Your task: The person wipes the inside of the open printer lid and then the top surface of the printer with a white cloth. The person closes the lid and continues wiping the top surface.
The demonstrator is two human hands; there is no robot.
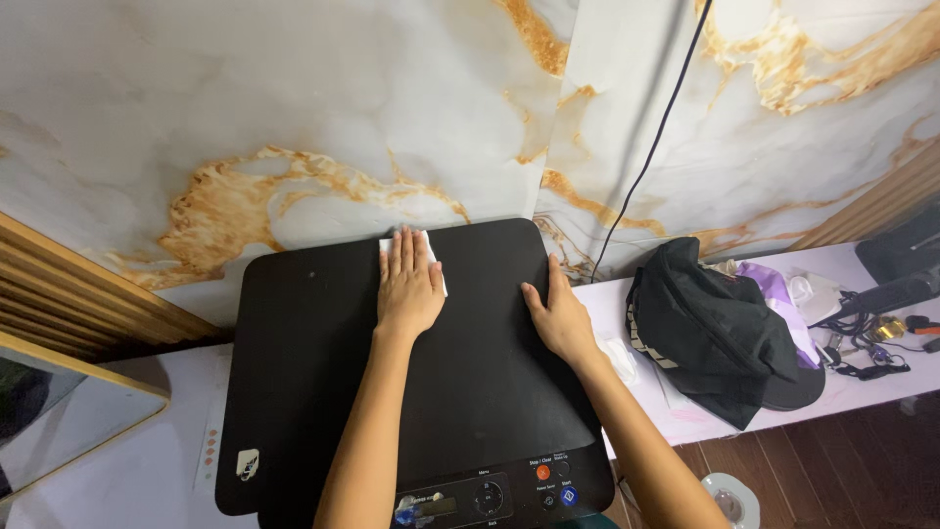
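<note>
Left hand [408, 284] flat, fingers together, pressing white cloth [421, 247] on the black printer lid [323, 362] near its back edge; right hand [560, 318] braces the lid's right edge, fingers together. Risk as we see it: pressing hard could shift the printer on the surface [127, 470], or the cloth bunches

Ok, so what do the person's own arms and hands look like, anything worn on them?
Both arms are bare from the bottom edge of the picture up to the hands: no sleeves, gloves or watch show. The left hand and the right hand show no rings or wristbands that I can make out. The fingers are slim, with short nails and no visible polish.
</note>
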